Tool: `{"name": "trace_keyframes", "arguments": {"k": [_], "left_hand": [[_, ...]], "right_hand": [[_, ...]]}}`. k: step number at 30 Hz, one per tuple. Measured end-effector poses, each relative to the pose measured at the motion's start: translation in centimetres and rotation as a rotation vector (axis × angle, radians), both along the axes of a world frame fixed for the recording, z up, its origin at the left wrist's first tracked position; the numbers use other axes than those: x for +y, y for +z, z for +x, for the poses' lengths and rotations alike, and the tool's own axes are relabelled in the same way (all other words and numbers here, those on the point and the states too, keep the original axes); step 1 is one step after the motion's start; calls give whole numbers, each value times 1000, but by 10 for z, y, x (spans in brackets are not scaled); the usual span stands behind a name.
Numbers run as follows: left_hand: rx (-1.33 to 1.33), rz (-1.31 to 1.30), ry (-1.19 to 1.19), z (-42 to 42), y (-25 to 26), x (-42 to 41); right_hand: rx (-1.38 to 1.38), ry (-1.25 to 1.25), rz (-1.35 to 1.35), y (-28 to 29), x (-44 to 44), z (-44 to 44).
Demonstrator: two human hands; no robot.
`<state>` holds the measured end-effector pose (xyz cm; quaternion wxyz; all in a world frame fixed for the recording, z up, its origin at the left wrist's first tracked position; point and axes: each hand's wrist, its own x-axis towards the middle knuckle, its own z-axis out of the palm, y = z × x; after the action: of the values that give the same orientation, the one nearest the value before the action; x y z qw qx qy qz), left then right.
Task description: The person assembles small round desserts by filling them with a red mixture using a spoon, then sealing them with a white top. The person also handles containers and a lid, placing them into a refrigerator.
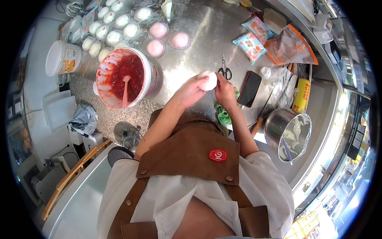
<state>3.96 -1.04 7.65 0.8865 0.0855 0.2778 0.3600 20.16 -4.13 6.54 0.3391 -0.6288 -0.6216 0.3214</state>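
A smooth, pale round dough ball (208,80) is held in front of my apron, above the steel worktop. My left hand (188,93) grips it from the left, thumb across its near face. Curled fingers of my right hand (224,91) meet its right edge; their tips are partly hidden. Just beyond that hand lie black-handled scissors (225,71). Under my right wrist is a crumpled green cloth or net (223,115). On the worktop ahead sit pink dough balls (180,40) in clear cups, with several white ones (122,21) in rows farther left.
A white bucket (146,76) of red filling holds a pink spatula (125,91). Right of my hands are a phone (249,88), wet-wipe packs (250,47) and an orange-edged bag (289,46). A tilted steel bowl (273,128) stands near the right edge. A piping bag (167,9) lies far ahead.
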Motion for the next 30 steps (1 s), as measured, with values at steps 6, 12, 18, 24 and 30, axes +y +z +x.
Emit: {"name": "trace_keyframes", "arguments": {"k": [6, 12, 18, 24, 30], "left_hand": [[-1, -34, 1, -3, -12, -1], [90, 43, -37, -3, -9, -2], [273, 108, -72, -2, -3, -2], [498, 210, -74, 5, 2, -6], [731, 509, -35, 11, -21, -7]], "right_hand": [[658, -174, -313, -29, -4, -1], [997, -342, -525, -10, -2, -12], [1094, -365, -564, -6, 0, -11], [1139, -390, -538, -3, -1, -13], [1239, -359, -517, -3, -3, -13]]}}
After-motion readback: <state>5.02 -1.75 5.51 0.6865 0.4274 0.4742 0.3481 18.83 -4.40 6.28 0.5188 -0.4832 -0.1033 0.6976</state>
